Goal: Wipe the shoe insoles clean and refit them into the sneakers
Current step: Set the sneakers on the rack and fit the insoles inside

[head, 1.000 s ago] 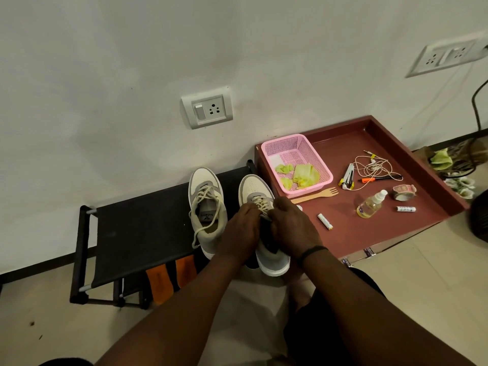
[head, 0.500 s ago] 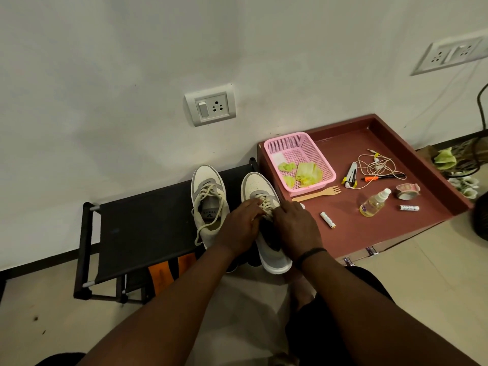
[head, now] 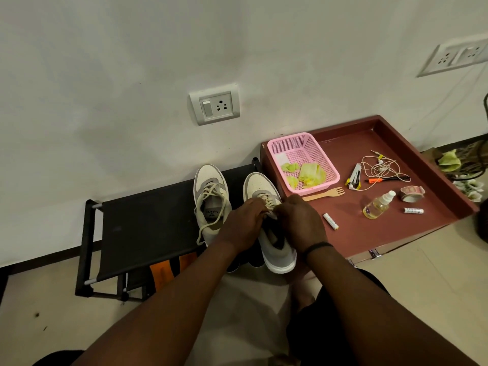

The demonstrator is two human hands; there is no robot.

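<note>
Two cream and grey sneakers stand side by side on a low black rack (head: 148,228). The left sneaker (head: 211,204) has loose laces and its insole showing inside. Both my hands are on the right sneaker (head: 274,249), whose heel hangs over the rack's front edge. My left hand (head: 245,223) and my right hand (head: 301,220) meet over its tongue and pinch the laces near the top eyelets. The fingertips and the shoe's opening are mostly hidden under my hands.
A maroon tray (head: 364,233) sits right of the rack. It holds a pink basket (head: 303,161) with green wipes, a wooden fork (head: 324,194), a spray bottle (head: 379,204), tape, earphones, small tubes. A wall socket (head: 214,107) is above. Orange slippers (head: 169,270) lie under the rack.
My hands have crept slightly up the right sneaker toward its laces. The shoes stay where they were; the view has only shifted a little.
</note>
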